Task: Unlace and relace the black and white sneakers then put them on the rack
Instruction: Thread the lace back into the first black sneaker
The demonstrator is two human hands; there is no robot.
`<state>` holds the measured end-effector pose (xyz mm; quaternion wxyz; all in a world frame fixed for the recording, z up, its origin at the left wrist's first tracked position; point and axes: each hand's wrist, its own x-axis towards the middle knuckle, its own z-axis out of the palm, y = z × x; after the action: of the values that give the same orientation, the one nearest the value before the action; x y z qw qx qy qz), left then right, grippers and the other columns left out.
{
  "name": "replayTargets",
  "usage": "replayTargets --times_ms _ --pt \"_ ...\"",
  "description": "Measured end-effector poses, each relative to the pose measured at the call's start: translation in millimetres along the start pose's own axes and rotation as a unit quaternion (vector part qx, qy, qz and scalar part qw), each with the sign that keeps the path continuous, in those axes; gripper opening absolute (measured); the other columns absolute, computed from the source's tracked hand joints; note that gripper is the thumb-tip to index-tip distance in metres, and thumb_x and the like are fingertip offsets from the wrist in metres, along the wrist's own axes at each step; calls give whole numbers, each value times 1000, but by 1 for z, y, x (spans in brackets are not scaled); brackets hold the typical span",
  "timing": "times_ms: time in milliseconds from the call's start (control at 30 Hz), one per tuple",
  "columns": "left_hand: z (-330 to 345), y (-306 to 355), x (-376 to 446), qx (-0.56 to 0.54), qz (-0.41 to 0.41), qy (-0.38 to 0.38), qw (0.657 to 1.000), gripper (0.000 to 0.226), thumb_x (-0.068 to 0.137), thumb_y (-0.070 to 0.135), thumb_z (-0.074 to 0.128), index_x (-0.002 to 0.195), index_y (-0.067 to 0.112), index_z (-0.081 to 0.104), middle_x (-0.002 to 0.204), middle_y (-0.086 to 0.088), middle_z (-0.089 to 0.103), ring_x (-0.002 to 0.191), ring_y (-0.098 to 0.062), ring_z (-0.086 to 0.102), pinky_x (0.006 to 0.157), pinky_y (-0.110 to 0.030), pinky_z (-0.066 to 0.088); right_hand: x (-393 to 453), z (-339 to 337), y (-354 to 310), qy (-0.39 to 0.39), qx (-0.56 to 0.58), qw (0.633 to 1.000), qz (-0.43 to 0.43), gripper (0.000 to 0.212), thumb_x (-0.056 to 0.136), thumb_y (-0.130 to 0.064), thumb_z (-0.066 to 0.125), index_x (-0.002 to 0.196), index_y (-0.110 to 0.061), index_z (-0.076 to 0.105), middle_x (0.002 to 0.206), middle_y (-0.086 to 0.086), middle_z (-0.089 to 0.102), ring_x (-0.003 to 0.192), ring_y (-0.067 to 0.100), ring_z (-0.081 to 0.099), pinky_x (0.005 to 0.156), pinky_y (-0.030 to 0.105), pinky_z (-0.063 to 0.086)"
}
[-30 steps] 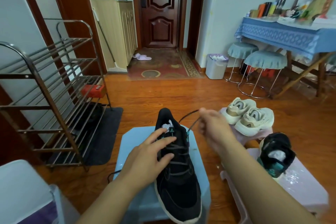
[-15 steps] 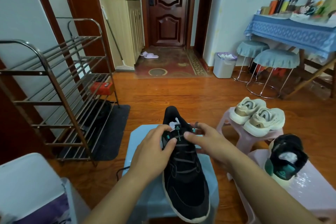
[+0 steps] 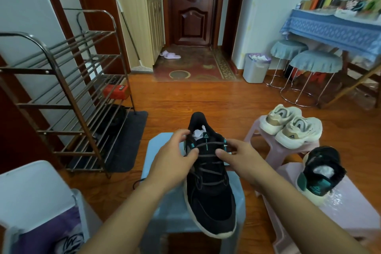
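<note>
Both hands, L [image 3: 173, 158] & R [image 3: 240, 155], pinch laces on black sneaker [image 3: 210, 192]; tongue tag "PEAK".

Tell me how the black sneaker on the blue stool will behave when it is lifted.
The black sneaker probably lifts stiffly, since its thick pale sole looks firm. Its upper likely keeps shape: white stuffing fills the opening. Its loose lace end hangs off the blue stool and may dangle.

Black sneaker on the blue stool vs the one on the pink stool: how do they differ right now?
The black sneaker on the blue stool lies flat on its sole, heel away from the camera; the black sneaker on the pink stool is tipped, its opening facing the camera. The first has laces crossed over its tongue, and the left hand and right hand hold its collar; the second is untouched. Both are black with teal trim, pale soles and white stuffing inside.
</note>
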<state>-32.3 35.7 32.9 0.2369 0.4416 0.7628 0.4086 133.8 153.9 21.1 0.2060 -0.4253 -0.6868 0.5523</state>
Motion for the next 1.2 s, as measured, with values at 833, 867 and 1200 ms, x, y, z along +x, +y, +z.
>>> replayTargets --times_ms 833,867,1200 --pt "-7 18 -50 -239 -39 -137 960 8 103 20 58 105 14 64 60 10 52 45 -1 43 46 -16 35 -51 -1 -33 -4 420 905 74 12 100 -8 53 96 -4 64 93 14 72 87 21 71 80 36 63" --pt "-14 13 -48 -173 -22 -163 971 8 101 19 61 107 17 66 57 13 53 45 0 45 47 -14 36 -41 -26 -31 35 486 868 93 17 102 -10 48 97 -4 63 97 14 73 97 22 71 84 39 61" --pt "-41 1 -34 -241 2 121 963 20 104 24 54 98 16 71 76 -7 72 81 -23 73 89 -43 59 -11 -155 48 398 353 814 233 8 98 -18 59 92 -14 61 70 -4 52 45 10 46 43 24 38"
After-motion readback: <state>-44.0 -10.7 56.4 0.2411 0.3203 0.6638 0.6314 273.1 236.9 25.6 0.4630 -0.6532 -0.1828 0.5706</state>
